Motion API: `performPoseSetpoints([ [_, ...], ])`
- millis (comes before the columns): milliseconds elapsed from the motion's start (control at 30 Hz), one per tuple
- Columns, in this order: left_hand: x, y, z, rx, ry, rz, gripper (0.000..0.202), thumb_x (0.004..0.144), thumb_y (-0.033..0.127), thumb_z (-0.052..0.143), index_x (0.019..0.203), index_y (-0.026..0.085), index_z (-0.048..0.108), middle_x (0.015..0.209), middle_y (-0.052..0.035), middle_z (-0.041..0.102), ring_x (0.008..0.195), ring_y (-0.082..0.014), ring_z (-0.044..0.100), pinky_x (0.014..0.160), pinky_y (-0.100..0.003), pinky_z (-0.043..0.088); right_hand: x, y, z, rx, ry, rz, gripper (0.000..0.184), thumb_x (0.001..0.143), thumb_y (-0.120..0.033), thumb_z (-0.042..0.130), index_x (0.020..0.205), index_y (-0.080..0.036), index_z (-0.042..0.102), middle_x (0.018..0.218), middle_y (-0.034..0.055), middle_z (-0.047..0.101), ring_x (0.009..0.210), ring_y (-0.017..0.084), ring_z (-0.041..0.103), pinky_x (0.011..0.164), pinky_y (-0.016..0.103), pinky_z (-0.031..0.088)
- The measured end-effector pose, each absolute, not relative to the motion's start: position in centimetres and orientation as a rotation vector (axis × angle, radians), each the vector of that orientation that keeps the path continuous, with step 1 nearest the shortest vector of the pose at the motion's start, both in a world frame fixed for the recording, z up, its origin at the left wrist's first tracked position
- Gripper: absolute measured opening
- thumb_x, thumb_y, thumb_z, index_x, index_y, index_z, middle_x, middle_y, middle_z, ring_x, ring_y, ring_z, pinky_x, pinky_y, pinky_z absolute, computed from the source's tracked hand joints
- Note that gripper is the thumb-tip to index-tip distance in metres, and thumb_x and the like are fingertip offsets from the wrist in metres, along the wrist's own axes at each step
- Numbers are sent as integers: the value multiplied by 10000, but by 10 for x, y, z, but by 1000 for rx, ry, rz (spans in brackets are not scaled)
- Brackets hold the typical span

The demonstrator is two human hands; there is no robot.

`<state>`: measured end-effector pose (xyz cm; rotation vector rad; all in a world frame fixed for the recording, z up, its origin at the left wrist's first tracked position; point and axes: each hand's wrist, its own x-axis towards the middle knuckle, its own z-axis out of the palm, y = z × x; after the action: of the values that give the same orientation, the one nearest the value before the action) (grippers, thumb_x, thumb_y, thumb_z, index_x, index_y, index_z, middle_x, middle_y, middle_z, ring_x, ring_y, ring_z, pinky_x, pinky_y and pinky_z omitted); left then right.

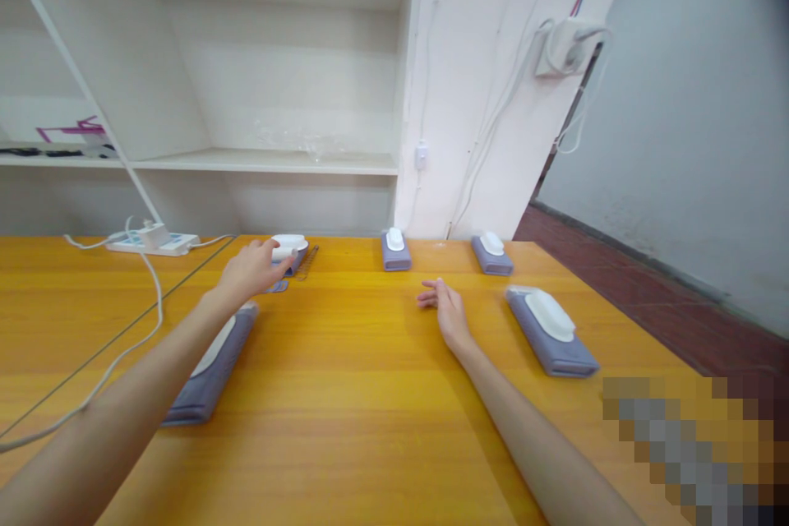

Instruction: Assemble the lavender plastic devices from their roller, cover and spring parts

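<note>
My left hand (250, 269) reaches to the far side of the wooden table, its fingers apart around the white lid of a purple-grey pack (298, 261). Whether the fingertips press on the lid is hard to tell. A small blue looped piece (277, 287) lies just below that hand, and a thin dark coiled item (308, 261) rests beside the pack. Under my left forearm, another such pack (213, 366) is partly hidden. My right hand (449, 312) hovers over the middle right of the table, fingers loosely spread, holding nothing.
More lidded packs stand at the back middle (396, 257), back right (493, 259) and right edge (551, 337). A white power strip (154, 241) with trailing cables sits at back left. White shelving (265, 160) rises behind the table (345, 394). A blurred patch covers the lower right.
</note>
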<state>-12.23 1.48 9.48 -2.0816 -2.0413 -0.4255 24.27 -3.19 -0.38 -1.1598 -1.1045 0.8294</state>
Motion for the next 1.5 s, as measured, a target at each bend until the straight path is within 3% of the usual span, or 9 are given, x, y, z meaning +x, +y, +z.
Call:
performPoseSetpoints([
  [300,-96,60,87,-1685,-2226,-416,793,721,718,320,1202,108,475,1147,-251,479,1068,-400,437,819,-501,364,242,-33,-2,-1141,-1076,855,554,804,-637,386,881,-140,618,653,54,658,573,155,607,604,278,472],
  [733,-91,88,60,-1725,-2299,-365,719,711,735,340,1236,264,477,1221,-229,441,1100,-415,404,831,-565,310,243,-30,-5,-1143,-1085,846,560,814,-629,377,892,-133,623,654,59,656,573,161,611,603,284,474],
  [1067,-100,90,48,-1754,-2273,-399,570,802,602,315,1218,248,476,1115,-207,462,1033,-372,440,762,-463,382,242,-31,-5,-1140,-1081,850,558,808,-633,384,888,-137,626,647,52,652,568,156,607,601,281,471],
  [1500,-107,95,50,-1808,-2291,-485,552,750,590,397,1130,215,537,1137,-187,496,1028,-371,466,789,-516,389,242,-32,-1,-1143,-1083,854,550,801,-636,396,877,-142,626,643,47,653,575,156,610,610,279,470],
])
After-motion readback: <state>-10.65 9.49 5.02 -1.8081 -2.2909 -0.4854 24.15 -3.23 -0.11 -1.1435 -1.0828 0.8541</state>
